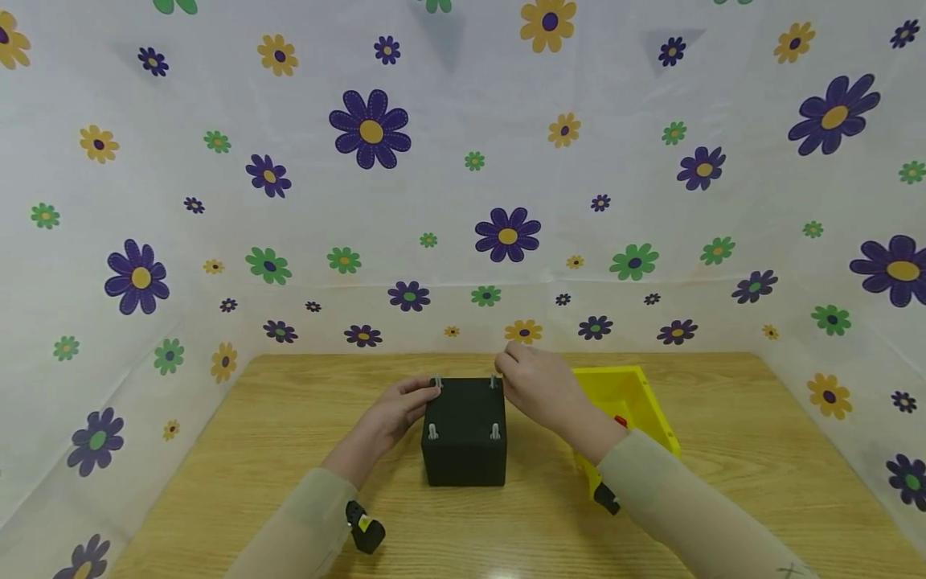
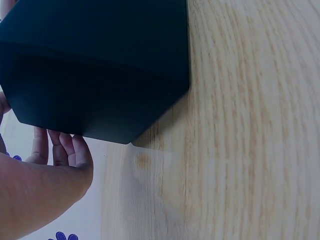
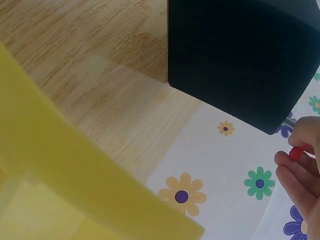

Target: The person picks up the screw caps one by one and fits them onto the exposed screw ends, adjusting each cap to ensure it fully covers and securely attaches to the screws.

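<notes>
A black box [image 1: 465, 412] stands on the table with a grey metal bolt upright at each corner of its top. My left hand [image 1: 394, 414] holds the box at its back left corner, the thumb by the bolt there and the other fingers [image 2: 67, 150] against the back side. At the back right bolt [image 3: 290, 122] is my right hand [image 1: 538, 386], slightly above the top. Its fingers pinch a small red piece [image 3: 296, 152], mostly covered by them; its exact shape is hidden. Whether the piece touches the bolt I cannot tell.
A yellow bin [image 1: 654, 402] stands right of the box, partly under my right forearm, with a red item [image 1: 620, 420] inside. The wooden table [image 1: 289, 418] ends at a flowered cloth [image 1: 463, 314] behind and at both sides.
</notes>
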Demonstrator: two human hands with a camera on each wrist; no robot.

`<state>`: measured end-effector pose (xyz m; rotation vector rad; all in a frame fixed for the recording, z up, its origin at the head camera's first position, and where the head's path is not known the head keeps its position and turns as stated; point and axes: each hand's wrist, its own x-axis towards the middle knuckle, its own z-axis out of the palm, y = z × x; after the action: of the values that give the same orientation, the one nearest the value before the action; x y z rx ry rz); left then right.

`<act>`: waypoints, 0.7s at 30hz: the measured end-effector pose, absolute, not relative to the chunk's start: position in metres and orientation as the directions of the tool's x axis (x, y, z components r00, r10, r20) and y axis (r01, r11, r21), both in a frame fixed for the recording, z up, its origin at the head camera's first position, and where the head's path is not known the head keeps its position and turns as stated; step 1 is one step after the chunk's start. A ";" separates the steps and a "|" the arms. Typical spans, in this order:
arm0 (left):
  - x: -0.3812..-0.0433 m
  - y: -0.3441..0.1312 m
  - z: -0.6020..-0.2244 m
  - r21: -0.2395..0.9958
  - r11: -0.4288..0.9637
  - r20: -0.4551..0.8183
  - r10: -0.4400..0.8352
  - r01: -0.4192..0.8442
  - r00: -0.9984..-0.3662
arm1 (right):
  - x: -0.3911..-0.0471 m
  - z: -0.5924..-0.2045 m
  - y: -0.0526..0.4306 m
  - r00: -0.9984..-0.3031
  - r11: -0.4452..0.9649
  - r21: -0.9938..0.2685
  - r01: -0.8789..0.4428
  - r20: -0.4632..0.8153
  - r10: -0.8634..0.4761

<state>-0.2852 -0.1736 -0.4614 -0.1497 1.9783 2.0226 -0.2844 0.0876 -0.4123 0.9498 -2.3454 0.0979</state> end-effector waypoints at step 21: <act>-0.286 -0.173 -0.462 0.959 0.012 -0.281 0.157 -0.282 -0.947 | -0.283 -0.407 0.081 -0.564 0.724 0.145 -0.674 0.532 -0.632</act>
<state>-0.2860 -0.1733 -0.4618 -0.1295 1.9868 2.0076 -0.2826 0.0812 -0.4066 0.9877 -2.3627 0.0993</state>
